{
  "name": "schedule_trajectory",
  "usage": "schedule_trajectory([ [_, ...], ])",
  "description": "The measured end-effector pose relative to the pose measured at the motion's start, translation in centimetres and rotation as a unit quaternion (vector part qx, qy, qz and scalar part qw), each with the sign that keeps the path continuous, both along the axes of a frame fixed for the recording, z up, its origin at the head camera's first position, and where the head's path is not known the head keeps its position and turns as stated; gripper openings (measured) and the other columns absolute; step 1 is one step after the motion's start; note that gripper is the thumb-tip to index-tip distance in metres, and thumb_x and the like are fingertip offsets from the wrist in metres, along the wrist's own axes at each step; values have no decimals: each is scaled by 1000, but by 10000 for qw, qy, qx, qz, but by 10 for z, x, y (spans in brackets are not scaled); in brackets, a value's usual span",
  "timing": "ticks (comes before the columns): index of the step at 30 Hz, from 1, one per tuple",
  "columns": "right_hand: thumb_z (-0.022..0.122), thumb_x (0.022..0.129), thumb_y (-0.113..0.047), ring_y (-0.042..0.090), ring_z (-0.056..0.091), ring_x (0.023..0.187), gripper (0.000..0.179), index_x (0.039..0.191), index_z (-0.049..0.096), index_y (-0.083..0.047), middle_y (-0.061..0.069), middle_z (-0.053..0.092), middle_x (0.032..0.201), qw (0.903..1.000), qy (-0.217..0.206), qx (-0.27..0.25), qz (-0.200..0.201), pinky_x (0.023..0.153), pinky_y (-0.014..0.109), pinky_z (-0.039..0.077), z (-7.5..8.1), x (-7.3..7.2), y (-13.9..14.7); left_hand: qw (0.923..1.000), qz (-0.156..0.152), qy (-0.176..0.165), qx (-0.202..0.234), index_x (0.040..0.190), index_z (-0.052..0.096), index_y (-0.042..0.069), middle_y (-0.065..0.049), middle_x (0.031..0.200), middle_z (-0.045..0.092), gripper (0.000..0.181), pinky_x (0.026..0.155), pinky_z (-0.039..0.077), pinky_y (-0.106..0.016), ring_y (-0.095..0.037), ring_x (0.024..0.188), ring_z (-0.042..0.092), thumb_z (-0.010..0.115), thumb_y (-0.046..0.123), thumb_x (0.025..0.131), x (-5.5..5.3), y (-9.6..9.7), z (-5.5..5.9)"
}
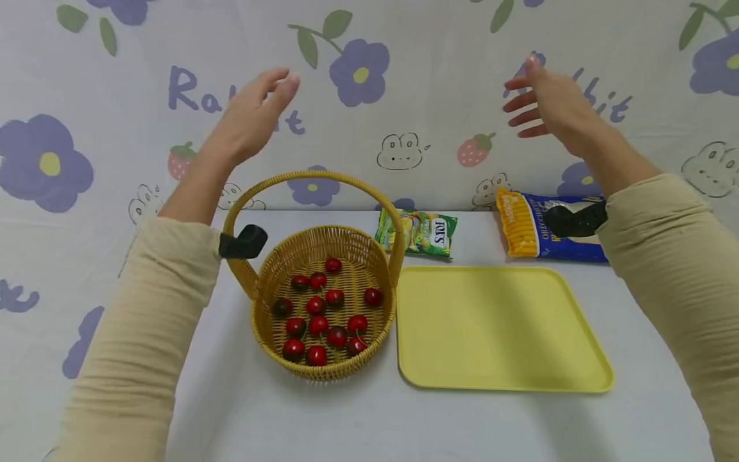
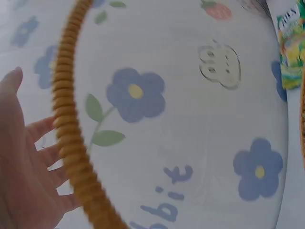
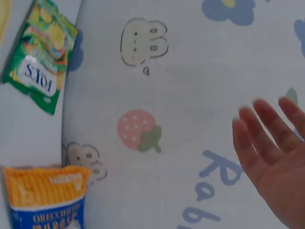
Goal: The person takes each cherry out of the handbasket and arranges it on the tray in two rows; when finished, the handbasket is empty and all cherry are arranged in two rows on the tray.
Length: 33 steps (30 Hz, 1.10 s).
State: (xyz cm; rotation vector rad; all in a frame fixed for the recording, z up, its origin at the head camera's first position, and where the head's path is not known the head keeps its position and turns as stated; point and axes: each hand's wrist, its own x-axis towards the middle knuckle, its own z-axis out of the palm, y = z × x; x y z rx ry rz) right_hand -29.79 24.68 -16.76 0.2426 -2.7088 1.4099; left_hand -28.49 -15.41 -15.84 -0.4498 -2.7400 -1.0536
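Note:
Both hands are raised above the table with nothing in them. My left hand [image 1: 254, 115] is up beyond the left side of the wicker basket [image 1: 265, 333], its fingers loosely bent. In the left wrist view the basket's handle [image 2: 69, 109] passes in front of that hand's fingers; whether they touch cannot be told there, but the head view has them apart. Several dark red cherries [image 1: 318, 325] lie spread over the basket's floor. My right hand [image 1: 557, 106] hovers above the blue and yellow pasta bag [image 1: 554, 226], fingers spread and relaxed.
A yellow tray [image 1: 496, 327] lies flat to the right of the basket. Behind them, a green snack packet [image 1: 418, 232] and the pasta bag rest along the table's back edge. A cloth printed with flowers and rabbits [image 1: 398, 96] hangs behind the white table [image 1: 369, 423].

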Motion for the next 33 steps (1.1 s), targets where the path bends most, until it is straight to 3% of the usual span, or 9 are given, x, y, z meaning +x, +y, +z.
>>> schedule_trajectory([
  [3, 20, 95, -60, 17, 59, 95, 69, 138, 45, -12, 5, 56, 112, 9934, -501, -900, 509, 75, 23, 51, -5, 5, 5, 9963, -60, 370, 773, 150, 29, 24, -3, 151, 33, 62, 111, 18, -42, -17, 137, 27, 33, 54, 96, 22, -11, -10],
  [7, 21, 94, -61, 20, 59, 100, 66, 135, 45, -15, 4, 57, 113, 9764, -1183, -1431, 1102, 78, 27, 52, -13, 15, 9, 9822, -182, 884, 1651, 147, 37, 18, -5, 147, 37, 58, 109, 21, -39, -17, 134, 31, 43, 44, 95, 48, -23, -34],
  [10, 23, 94, -60, 22, 59, 103, 64, 135, 45, -16, 7, 57, 117, 9630, -1515, -1661, 1484, 81, 32, 51, -21, 21, 9, 9716, -135, 1219, 2022, 145, 40, 16, -3, 146, 37, 60, 108, 24, -39, -17, 133, 32, 50, 42, 92, 64, -33, -54],
  [13, 25, 95, -59, 22, 60, 102, 60, 131, 49, -18, 7, 60, 116, 9455, -1836, -1904, 1900, 83, 35, 51, -31, 26, 7, 9674, -39, 1335, 2151, 145, 40, 16, 1, 148, 36, 62, 109, 24, -41, -17, 133, 30, 54, 40, 90, 77, -44, -77],
  [18, 25, 98, -55, 23, 61, 101, 57, 131, 51, -17, 9, 62, 113, 9115, -2381, -2115, 2602, 84, 39, 50, -52, 35, -1, 9725, 36, 831, 2175, 148, 32, 15, -3, 151, 30, 64, 105, 27, -53, -20, 137, 25, 57, 31, 91, 90, -61, -122],
  [23, 26, 99, -53, 25, 61, 102, 58, 134, 49, -13, 10, 62, 114, 9111, -2572, -1542, 2827, 83, 40, 51, -71, 45, -14, 9739, 131, 1, 2267, 148, 27, 11, -12, 151, 26, 68, 100, 27, -64, -30, 139, 22, 62, 23, 91, 95, -71, -163],
  [25, 26, 100, -51, 26, 61, 101, 56, 131, 52, -12, 10, 61, 113, 9028, -2708, -1475, 2998, 82, 40, 51, -77, 50, -19, 9695, 158, -220, 2438, 147, 28, 9, -13, 151, 25, 68, 101, 25, -65, -33, 138, 23, 64, 21, 90, 94, -71, -175],
  [30, 26, 103, -45, 28, 61, 102, 50, 128, 55, -12, 13, 60, 116, 8631, -3238, -1650, 3506, 83, 43, 51, -96, 60, -30, 9619, 245, -793, 2607, 146, 32, 9, -14, 153, 24, 63, 104, 22, -62, -35, 139, 21, 63, 24, 92, 88, -69, -197],
  [33, 26, 103, -43, 30, 59, 104, 51, 132, 51, -10, 17, 57, 120, 8526, -3384, -1576, 3656, 85, 46, 50, -108, 66, -42, 9597, 320, -1126, 2555, 144, 36, 8, -18, 151, 27, 59, 104, 21, -62, -34, 139, 20, 61, 25, 93, 87, -69, -208],
])
